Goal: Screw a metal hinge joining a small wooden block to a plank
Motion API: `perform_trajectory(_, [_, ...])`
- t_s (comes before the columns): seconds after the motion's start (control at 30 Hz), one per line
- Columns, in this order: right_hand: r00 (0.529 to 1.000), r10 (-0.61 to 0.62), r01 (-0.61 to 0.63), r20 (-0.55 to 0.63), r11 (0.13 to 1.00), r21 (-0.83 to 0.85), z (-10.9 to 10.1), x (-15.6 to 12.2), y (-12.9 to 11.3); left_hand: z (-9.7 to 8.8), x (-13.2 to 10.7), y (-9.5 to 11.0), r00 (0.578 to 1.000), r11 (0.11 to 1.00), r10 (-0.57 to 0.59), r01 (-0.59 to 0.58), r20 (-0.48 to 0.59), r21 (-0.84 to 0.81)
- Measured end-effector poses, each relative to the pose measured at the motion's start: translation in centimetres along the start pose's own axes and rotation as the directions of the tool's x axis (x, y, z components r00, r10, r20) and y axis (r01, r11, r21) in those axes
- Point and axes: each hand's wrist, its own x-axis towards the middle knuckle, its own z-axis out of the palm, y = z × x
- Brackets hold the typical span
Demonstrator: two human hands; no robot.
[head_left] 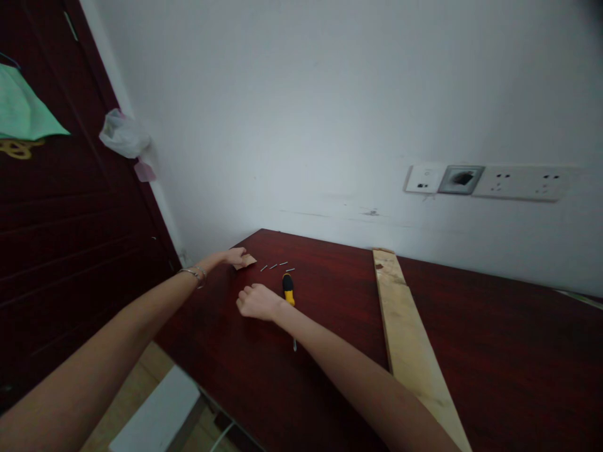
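Observation:
My left hand (232, 257) reaches to the far left corner of the dark red table (339, 326) and rests its fingers on a small tan wooden piece (245, 262). My right hand (257, 302) lies on the table with its fingers curled in, nothing visible inside them. A screwdriver with a yellow and black handle (288, 290) lies just behind my right wrist, its metal shaft pointing toward me. Several small nails or screws (276, 267) lie scattered between the wooden piece and the screwdriver.
A long pale wooden plank (409, 339) lies across the table to the right. Wall sockets (490, 181) sit on the white wall. A dark red door (70, 220) stands at the left with a plastic bag (123, 133) hanging. A white box (160, 414) is on the floor.

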Motion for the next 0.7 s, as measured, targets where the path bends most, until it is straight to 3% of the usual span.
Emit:
perform_trajectory(0.33, [0.99,0.105,-0.111,0.089,0.992,0.066,1.0,0.0,-0.2,0.5,-0.2,-0.4,0.997,0.998,0.066,-0.067,0.044,0.014])
perform_trajectory(0.7, [0.971,0.207,-0.223,0.117,0.965,0.141,-0.6,-1.3,0.6,-0.4,-0.4,1.2,0.995,0.997,0.043,-0.048,0.089,0.056])
